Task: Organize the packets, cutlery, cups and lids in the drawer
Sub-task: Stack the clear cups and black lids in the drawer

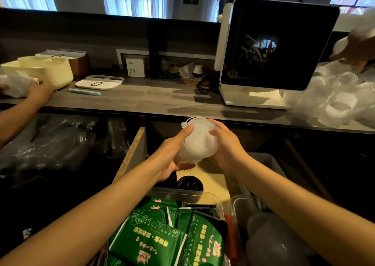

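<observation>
Both my hands hold a stack of clear plastic lids (pixel 197 140) above the open drawer (pixel 134 150). My left hand (pixel 172 154) grips it from the left with the thumb underneath. My right hand (pixel 227 146) grips its right side. In the drawer below, a clear bin (pixel 220 202) holds several green packets (pixel 154 237). Black lids (pixel 189 183) lie behind the bin. Another clear bin (pixel 239 205) with translucent cups (pixel 269 239) sits to the right.
A heap of clear lids and cups (pixel 336 97) lies on the counter (pixel 154 101) at right, beside a white machine with a black front (pixel 274 48). Other people's hands are at far left (pixel 39 92) and top right (pixel 353 50). Cream containers (pixel 44 71) stand at left. Bagged cups (pixel 50 142) fill the shelf below.
</observation>
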A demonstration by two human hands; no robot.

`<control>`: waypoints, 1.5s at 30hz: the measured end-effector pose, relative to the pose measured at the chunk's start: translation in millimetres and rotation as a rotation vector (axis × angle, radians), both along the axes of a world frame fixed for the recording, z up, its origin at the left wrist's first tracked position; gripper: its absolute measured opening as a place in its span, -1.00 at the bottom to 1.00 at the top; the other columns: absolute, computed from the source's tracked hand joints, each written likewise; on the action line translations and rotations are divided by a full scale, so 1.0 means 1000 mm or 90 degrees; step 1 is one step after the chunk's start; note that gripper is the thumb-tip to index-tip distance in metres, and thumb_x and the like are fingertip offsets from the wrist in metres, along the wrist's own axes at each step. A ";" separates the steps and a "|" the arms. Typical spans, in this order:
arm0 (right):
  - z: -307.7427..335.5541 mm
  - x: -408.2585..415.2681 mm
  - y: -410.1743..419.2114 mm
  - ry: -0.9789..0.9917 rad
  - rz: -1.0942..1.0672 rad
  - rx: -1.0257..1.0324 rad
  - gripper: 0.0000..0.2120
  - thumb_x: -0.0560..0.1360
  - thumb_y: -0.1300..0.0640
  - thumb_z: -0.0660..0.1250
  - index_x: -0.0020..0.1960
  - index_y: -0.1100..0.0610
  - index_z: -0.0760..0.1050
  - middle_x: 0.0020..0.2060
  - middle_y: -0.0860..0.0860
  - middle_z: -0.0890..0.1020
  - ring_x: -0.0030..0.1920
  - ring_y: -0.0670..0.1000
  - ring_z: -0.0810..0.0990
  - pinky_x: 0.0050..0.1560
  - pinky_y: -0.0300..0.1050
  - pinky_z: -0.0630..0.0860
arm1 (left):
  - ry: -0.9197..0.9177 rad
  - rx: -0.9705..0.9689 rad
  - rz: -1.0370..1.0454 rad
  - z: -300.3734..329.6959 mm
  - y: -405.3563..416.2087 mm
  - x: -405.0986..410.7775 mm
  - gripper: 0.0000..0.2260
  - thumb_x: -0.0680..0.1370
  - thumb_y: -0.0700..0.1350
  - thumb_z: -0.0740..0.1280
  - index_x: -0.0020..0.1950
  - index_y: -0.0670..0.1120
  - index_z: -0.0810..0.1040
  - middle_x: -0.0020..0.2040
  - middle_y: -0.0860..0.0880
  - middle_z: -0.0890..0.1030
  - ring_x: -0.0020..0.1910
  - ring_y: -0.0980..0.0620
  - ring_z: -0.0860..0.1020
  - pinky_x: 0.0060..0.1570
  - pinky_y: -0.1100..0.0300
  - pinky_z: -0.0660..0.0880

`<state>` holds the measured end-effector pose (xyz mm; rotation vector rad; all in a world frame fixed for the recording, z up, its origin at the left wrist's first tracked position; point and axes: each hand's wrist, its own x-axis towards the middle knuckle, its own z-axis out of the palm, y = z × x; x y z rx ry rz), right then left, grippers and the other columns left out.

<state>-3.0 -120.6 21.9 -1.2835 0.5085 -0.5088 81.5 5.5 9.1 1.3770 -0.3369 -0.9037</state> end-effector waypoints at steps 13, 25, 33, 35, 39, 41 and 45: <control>0.003 -0.003 0.000 0.020 0.052 -0.094 -0.70 0.53 0.12 0.39 0.25 0.03 0.49 0.13 0.08 0.62 0.14 0.12 0.61 0.17 0.07 0.59 | 0.034 -0.093 -0.022 -0.004 0.010 -0.004 -0.53 0.36 0.22 0.39 0.20 0.04 0.53 0.23 -0.19 0.58 0.17 -0.20 0.61 0.06 -0.07 0.62; 0.008 0.002 -0.006 -0.003 -0.048 -0.077 -0.84 0.54 0.05 0.37 0.09 -0.06 0.46 0.11 0.06 0.56 0.12 0.12 0.57 0.11 0.09 0.61 | 0.046 -0.103 -0.014 -0.004 0.010 0.000 -0.52 0.37 0.17 0.40 0.23 0.00 0.53 0.19 -0.15 0.59 0.10 -0.12 0.63 -0.02 -0.01 0.65; 0.012 -0.003 -0.020 -0.011 -0.099 -0.069 -0.74 0.57 0.05 0.33 0.25 0.03 0.48 0.16 0.07 0.56 0.12 0.11 0.57 0.09 0.10 0.61 | 0.099 -0.119 0.056 -0.002 0.015 0.006 -0.75 0.62 -0.11 0.28 0.29 -0.12 0.51 0.13 -0.22 0.67 -0.07 -0.11 0.68 -0.19 0.09 0.67; 0.014 -0.005 -0.023 -0.003 -0.091 -0.031 -0.74 0.57 0.04 0.32 0.25 0.03 0.48 0.18 0.08 0.55 0.15 0.13 0.56 0.02 0.07 0.62 | 0.113 -0.125 0.091 0.000 0.016 0.010 -0.71 0.61 -0.13 0.27 0.33 -0.13 0.49 0.11 -0.24 0.68 -0.08 -0.14 0.69 -0.12 0.05 0.65; 0.016 -0.004 -0.028 0.067 -0.035 0.060 -0.69 0.56 0.00 0.33 0.27 0.05 0.44 0.22 0.12 0.53 0.17 0.17 0.57 -0.05 0.04 0.63 | 0.135 -0.100 0.140 0.003 0.019 0.015 -0.70 0.60 -0.16 0.26 0.34 -0.11 0.45 0.13 -0.24 0.62 -0.06 -0.19 0.68 0.00 -0.06 0.62; 0.014 -0.002 -0.030 0.109 0.001 0.047 -0.59 0.54 -0.04 0.36 0.33 0.07 0.43 0.21 0.12 0.54 0.17 0.16 0.58 0.07 0.10 0.61 | 0.146 -0.073 0.154 0.002 0.018 0.016 -0.69 0.58 -0.17 0.29 0.33 -0.08 0.47 0.18 -0.24 0.59 0.00 -0.22 0.67 -0.05 -0.06 0.65; 0.005 0.005 -0.038 0.167 -0.028 -0.006 -0.55 0.48 -0.02 0.44 0.30 0.13 0.47 0.19 0.13 0.57 0.13 0.16 0.60 0.11 0.09 0.60 | 0.143 -0.036 0.184 -0.001 0.018 0.023 -0.66 0.61 -0.16 0.33 0.38 -0.10 0.43 0.14 -0.25 0.58 -0.05 -0.21 0.66 -0.18 -0.03 0.67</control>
